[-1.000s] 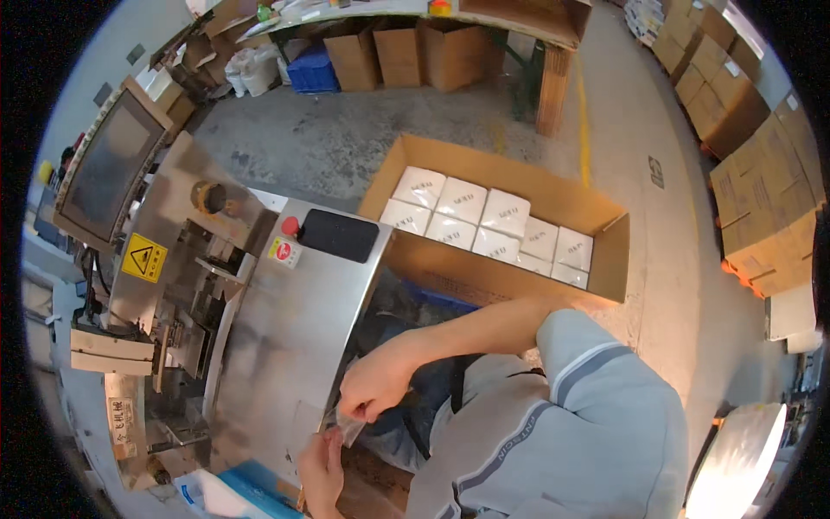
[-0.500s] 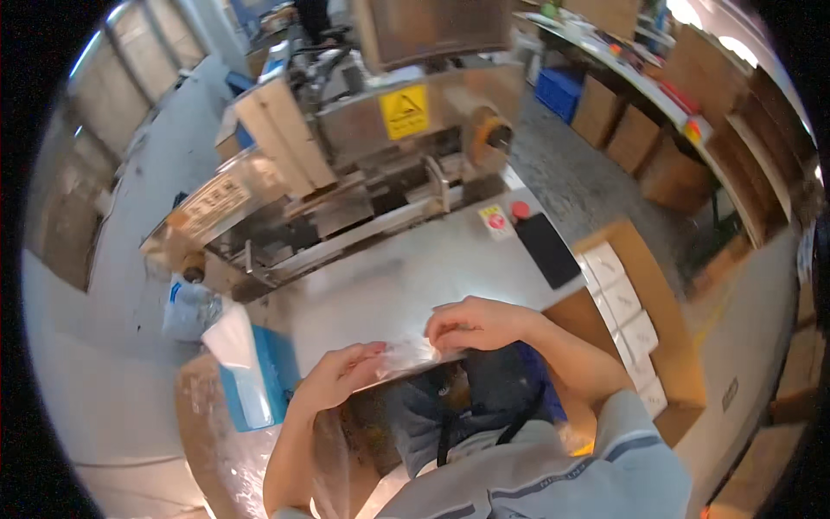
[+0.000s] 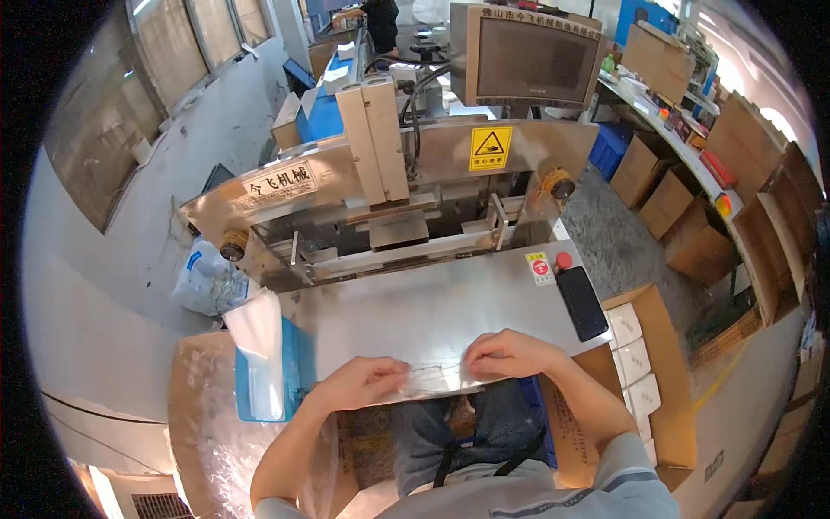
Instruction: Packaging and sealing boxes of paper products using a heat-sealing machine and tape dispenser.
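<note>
A clear, shiny piece of plastic film [image 3: 435, 377] stretches low over the front edge of the metal worktable [image 3: 380, 324]. Its left end is pinched in the curled fingers of my left hand [image 3: 367, 382]. The other end is between the fingertips of my right hand [image 3: 510, 354], whose thumb and fingers are pressed together. Glare on the film hides whether it is a bag or a sheet, and whether anything lies inside. Beyond both hands stands a metal machine [image 3: 406, 229] with a slot along its front.
Left of the worktable are a blue bin [image 3: 298, 368] with a white bag [image 3: 257, 324] over it and a carton [image 3: 186, 381] of clear plastic. Right are a black phone [image 3: 582, 303], a red button [image 3: 564, 260] and a carton [image 3: 679, 381] holding white boxes [image 3: 635, 363]. A screen [image 3: 536, 65] rises behind.
My view has shifted, so the machine and table sit lower and further right. The film between my hands looks flatter and more spread out. Both hands still hold it.
</note>
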Demonstrator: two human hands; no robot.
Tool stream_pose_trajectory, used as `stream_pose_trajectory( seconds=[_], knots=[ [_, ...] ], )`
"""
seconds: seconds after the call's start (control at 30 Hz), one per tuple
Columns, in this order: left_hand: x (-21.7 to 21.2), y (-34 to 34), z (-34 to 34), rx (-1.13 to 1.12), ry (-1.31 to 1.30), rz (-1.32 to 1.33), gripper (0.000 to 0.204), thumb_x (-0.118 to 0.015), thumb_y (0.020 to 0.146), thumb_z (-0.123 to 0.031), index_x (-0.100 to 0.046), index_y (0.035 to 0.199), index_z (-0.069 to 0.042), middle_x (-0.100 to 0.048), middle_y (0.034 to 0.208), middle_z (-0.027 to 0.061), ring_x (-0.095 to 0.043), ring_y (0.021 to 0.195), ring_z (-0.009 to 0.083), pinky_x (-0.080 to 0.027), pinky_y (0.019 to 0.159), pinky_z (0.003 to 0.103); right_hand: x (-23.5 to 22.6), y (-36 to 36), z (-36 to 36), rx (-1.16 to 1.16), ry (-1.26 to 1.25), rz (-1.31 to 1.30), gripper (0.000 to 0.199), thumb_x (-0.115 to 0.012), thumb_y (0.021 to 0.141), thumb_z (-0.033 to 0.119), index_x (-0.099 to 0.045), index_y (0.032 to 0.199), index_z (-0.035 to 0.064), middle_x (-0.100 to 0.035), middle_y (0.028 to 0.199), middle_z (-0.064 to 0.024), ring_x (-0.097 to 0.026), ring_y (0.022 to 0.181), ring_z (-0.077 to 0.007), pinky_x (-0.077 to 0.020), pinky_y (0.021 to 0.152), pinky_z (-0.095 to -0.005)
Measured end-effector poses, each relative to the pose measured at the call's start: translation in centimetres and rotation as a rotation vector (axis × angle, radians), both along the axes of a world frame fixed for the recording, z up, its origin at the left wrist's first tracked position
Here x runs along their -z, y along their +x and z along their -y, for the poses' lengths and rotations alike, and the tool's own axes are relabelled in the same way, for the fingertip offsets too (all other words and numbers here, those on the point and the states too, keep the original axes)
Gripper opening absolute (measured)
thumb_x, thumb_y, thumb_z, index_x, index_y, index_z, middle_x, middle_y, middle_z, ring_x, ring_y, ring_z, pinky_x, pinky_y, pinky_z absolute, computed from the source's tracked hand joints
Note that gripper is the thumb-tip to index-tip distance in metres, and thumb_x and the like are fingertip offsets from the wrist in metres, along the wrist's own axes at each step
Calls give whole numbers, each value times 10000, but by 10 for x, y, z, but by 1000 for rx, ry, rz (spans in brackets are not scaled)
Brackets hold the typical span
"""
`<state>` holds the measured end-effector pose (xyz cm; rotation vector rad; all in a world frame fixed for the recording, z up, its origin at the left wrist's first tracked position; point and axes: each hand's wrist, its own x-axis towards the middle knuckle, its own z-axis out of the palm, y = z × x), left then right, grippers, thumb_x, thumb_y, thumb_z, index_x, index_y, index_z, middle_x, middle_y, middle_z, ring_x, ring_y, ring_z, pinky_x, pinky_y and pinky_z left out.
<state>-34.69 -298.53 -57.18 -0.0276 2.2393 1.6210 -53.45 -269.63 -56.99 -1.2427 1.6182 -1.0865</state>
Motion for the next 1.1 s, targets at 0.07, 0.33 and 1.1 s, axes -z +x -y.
stream_pose_trajectory(
  seconds=[0.07, 0.33, 1.1],
  knots=[
    [-21, 3, -2, 28, -109, -161, 273, -637, 980, -200, -648, 1195, -32, -692, 1139, 108, -631, 1034, 187, -525, 891, 327, 3, -4, -3, -60, -56, -198, 155, -676, 933, 140, -699, 966, -9, -698, 1037, -131, -647, 1004, -270, -498, 906, -357],
    [-72, 13, -24, 42, -400, -421, 176, -639, 941, -170, -660, 1060, -42, -677, 1010, 160, -623, 968, 360, -523, 789, 415, 3, -10, -5, 11, -158, -163, 185, -677, 914, 202, -702, 932, 19, -702, 924, -110, -641, 932, -262, -509, 851, -362],
    [14, -236, 121, -263, -207, -219, 149, -803, 798, -165, -685, 837, -81, -626, 774, -26, -641, 776, 121, -523, 667, 292, 25, -188, 156, 436, -17, -554, 226, -619, 883, 230, -710, 905, 25, -689, 932, -232, -656, 902, -436, -529, 781, -475]
  ],
)
